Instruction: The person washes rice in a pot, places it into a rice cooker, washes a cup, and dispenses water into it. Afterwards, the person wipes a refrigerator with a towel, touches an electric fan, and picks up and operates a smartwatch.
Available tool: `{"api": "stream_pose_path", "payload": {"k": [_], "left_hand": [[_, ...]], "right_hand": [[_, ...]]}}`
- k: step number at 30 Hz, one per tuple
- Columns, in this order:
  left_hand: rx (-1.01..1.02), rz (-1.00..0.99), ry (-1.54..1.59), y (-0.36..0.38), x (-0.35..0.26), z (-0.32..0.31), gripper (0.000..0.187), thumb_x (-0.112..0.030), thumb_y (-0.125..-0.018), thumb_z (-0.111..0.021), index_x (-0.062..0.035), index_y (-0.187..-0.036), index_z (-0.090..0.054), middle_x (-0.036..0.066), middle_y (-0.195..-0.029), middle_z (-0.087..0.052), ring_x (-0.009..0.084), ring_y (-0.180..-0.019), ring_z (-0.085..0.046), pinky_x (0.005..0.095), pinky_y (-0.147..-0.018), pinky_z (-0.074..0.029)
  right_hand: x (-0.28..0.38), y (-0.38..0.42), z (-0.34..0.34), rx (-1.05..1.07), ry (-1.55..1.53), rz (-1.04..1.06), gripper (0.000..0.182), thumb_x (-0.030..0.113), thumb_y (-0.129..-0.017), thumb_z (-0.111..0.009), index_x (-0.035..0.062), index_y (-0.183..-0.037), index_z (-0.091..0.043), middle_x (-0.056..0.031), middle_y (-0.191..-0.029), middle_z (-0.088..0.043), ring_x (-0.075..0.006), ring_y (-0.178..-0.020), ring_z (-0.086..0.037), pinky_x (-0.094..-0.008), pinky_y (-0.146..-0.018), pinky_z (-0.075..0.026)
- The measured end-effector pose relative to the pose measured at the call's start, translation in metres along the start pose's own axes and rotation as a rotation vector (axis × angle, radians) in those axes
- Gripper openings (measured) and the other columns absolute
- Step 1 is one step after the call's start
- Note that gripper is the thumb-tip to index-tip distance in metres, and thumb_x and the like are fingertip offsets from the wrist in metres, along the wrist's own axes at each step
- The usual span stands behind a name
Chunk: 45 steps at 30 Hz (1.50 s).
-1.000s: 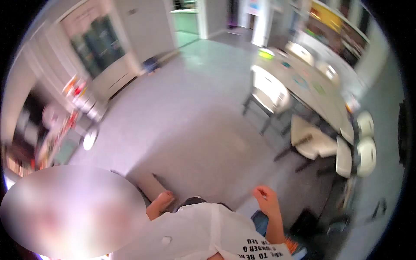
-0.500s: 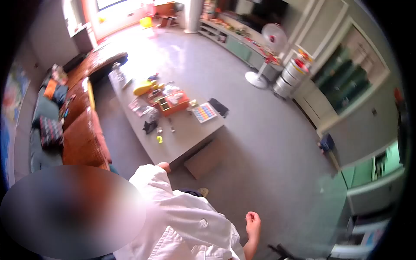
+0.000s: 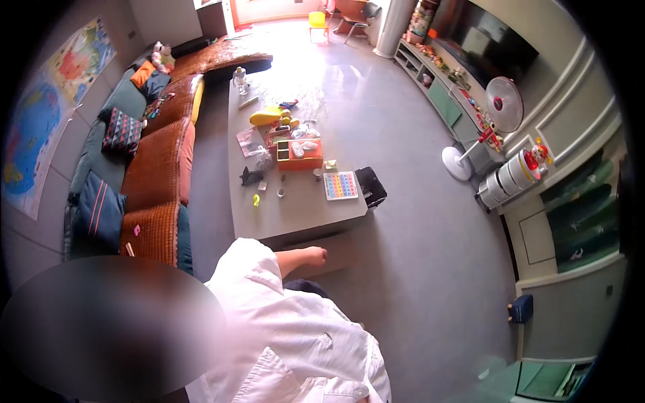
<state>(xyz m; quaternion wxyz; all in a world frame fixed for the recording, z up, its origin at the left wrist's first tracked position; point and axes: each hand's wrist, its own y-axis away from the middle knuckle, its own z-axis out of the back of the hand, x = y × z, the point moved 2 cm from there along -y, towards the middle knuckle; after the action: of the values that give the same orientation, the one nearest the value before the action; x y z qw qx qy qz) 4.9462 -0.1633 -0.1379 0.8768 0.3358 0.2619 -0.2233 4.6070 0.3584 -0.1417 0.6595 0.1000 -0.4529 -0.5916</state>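
My left hand (image 3: 314, 256) hangs in front of my white shirt (image 3: 289, 322), its fingers curled in and nothing showing in them. It is close to the near end of a long grey coffee table (image 3: 302, 216), apart from it. On that table stand an orange box (image 3: 309, 162) with compartments, a white tray of coloured squares (image 3: 340, 185), a yellow toy-like thing (image 3: 266, 117), a small yellow-green piece (image 3: 256, 200) and a clear bottle (image 3: 240, 79). My right hand is out of view.
A sofa with brown mats (image 3: 154, 168) runs along the left. A black bin (image 3: 371, 187) stands against the table's right side. Farther right are a white standing fan (image 3: 458, 163), a silver drum-like unit (image 3: 508, 180) and a low TV cabinet (image 3: 443, 101). A blurred patch covers the lower left.
The view has turned left and come nearer the table. My left hand has swung forward and across my body. My right hand has left the view.
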Motion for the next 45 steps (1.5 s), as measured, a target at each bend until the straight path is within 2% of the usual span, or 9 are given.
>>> {"api": "stream_pose_path", "payload": {"k": [6, 12, 15, 21, 26, 32, 34, 39, 45], "left_hand": [[0.015, 0.254, -0.03, -0.048, -0.074, -0.029, 0.036, -0.019, -0.076, -0.053, -0.0094, -0.108, -0.065, 0.015, -0.105, -0.066, 0.0318, -0.098, -0.062, 0.0408, -0.084, -0.05], [0.278, 0.322, -0.045, -0.096, -0.123, -0.08, 0.034, -0.018, -0.073, -0.054, -0.0093, -0.102, -0.069, 0.015, -0.102, -0.067, 0.0311, -0.098, -0.063, 0.0393, -0.084, -0.049], [0.101, 0.33, 0.097, -0.131, -0.166, -0.071, 0.035, -0.018, -0.073, -0.054, -0.0108, -0.104, -0.069, 0.015, -0.104, -0.067, 0.0302, -0.098, -0.063, 0.0388, -0.085, -0.049], [0.055, 0.342, 0.206, -0.261, -0.182, -0.023, 0.035, -0.018, -0.073, -0.055, -0.0094, -0.104, -0.069, 0.016, -0.105, -0.066, 0.0315, -0.099, -0.063, 0.0382, -0.086, -0.049], [-0.009, 0.48, 0.23, -0.388, -0.132, 0.05, 0.035, -0.017, -0.069, -0.055, -0.0068, -0.1, -0.07, 0.017, -0.104, -0.066, 0.0317, -0.097, -0.063, 0.039, -0.086, -0.05], [-0.352, 0.415, 0.261, -0.498, -0.153, 0.227, 0.031, -0.015, -0.073, -0.053, -0.0039, -0.097, -0.069, 0.019, -0.101, -0.066, 0.034, -0.091, -0.065, 0.0401, -0.08, -0.051], [-0.415, 0.494, 0.554, -0.529, -0.154, 0.272, 0.028, -0.018, -0.075, -0.055, -0.0057, -0.097, -0.068, 0.018, -0.098, -0.067, 0.0336, -0.091, -0.064, 0.0399, -0.081, -0.051], [-0.584, 0.509, 0.394, -0.618, -0.097, 0.323, 0.03, -0.017, -0.078, -0.054, -0.005, -0.104, -0.065, 0.019, -0.102, -0.065, 0.0351, -0.097, -0.062, 0.0411, -0.085, -0.05], [-0.528, 0.854, 0.542, -0.618, -0.1, 0.331, 0.025, -0.018, -0.071, -0.058, -0.0065, -0.089, -0.07, 0.019, -0.094, -0.067, 0.0345, -0.088, -0.065, 0.0416, -0.079, -0.052]], "right_hand": [[-0.026, -0.098, 0.111, -0.004, 0.021, -0.302, 0.019, 0.018, -0.086, -0.061, 0.0019, -0.078, -0.058, -0.0021, -0.057, -0.052, -0.0124, -0.047, -0.046, -0.0316, -0.045, -0.041], [0.043, -0.23, 0.232, -0.04, 0.155, -0.263, 0.02, 0.018, -0.085, -0.061, 0.0022, -0.074, -0.057, -0.0021, -0.055, -0.05, -0.0127, -0.045, -0.045, -0.0322, -0.044, -0.04], [0.182, -0.306, 0.236, -0.013, 0.197, 0.307, 0.02, 0.018, -0.086, -0.06, -0.0015, -0.086, -0.06, -0.0069, -0.073, -0.061, -0.016, -0.061, -0.054, -0.0346, -0.056, -0.048], [0.479, -0.408, 0.15, 0.272, -0.014, 0.435, 0.021, 0.02, -0.091, -0.058, 0.0044, -0.105, -0.06, -0.0028, -0.086, -0.062, -0.0108, -0.07, -0.059, -0.0234, -0.051, -0.046], [0.619, -0.475, 0.13, 0.387, 0.341, 0.612, 0.024, 0.026, -0.088, -0.062, 0.004, -0.097, -0.063, -0.0015, -0.073, -0.061, -0.0104, -0.062, -0.055, -0.0264, -0.052, -0.045], [0.677, -0.631, 0.173, 0.178, 0.28, 0.193, 0.023, 0.025, -0.087, -0.062, 0.0037, -0.094, -0.065, -0.0047, -0.075, -0.063, -0.0129, -0.053, -0.056, -0.0271, -0.044, -0.041], [0.636, -0.773, 0.186, 0.378, 0.111, 0.165, 0.022, 0.023, -0.089, -0.059, 0.0022, -0.09, -0.064, -0.0072, -0.072, -0.063, -0.0168, -0.054, -0.059, -0.0318, -0.044, -0.042], [0.822, -0.776, 0.135, 0.213, 0.201, -0.094, 0.023, 0.022, -0.09, -0.056, 0.0011, -0.082, -0.061, -0.0107, -0.067, -0.061, -0.0225, -0.051, -0.058, -0.0374, -0.044, -0.043], [1.09, -0.917, 0.073, 0.271, 0.406, 0.057, 0.029, 0.02, -0.092, -0.052, -0.0002, -0.071, -0.058, -0.0148, -0.06, -0.058, -0.0293, -0.048, -0.057, -0.044, -0.043, -0.043]]}}
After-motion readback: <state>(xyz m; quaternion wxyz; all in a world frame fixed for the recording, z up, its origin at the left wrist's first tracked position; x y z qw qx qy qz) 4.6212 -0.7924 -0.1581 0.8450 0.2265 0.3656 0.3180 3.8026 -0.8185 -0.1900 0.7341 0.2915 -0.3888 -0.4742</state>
